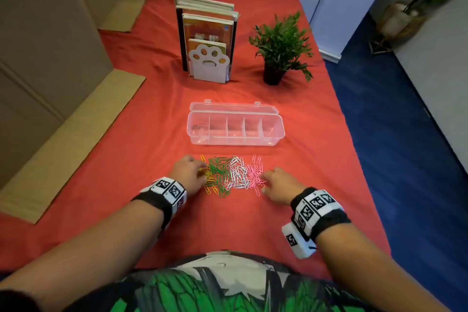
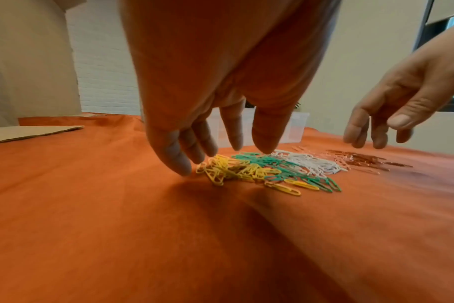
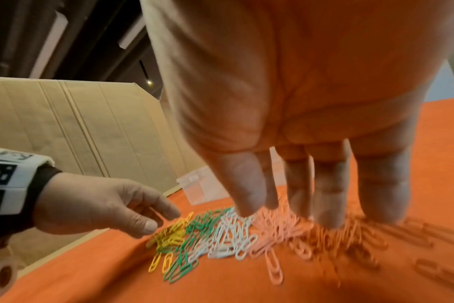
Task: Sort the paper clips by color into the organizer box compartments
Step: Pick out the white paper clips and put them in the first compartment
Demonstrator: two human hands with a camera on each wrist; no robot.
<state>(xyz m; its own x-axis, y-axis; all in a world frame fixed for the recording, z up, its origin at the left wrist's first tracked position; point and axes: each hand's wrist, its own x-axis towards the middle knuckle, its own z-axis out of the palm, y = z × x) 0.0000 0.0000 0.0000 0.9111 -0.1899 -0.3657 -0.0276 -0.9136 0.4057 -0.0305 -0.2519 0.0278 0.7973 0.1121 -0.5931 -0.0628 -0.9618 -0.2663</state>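
Observation:
A pile of paper clips lies on the red cloth in colour bands: yellow, green, white and pink. In the right wrist view, red-orange clips continue past the pink ones, barely standing out from the cloth. Behind the pile stands the clear organizer box, lid open, its compartments empty. My left hand hovers at the yellow end, fingers loose and pointing down, holding nothing. My right hand has straight fingers down on the pink and red-orange clips.
A paw-shaped bookend with books and a potted plant stand behind the box. Flattened cardboard lies along the left side. The table's right edge drops to a blue floor.

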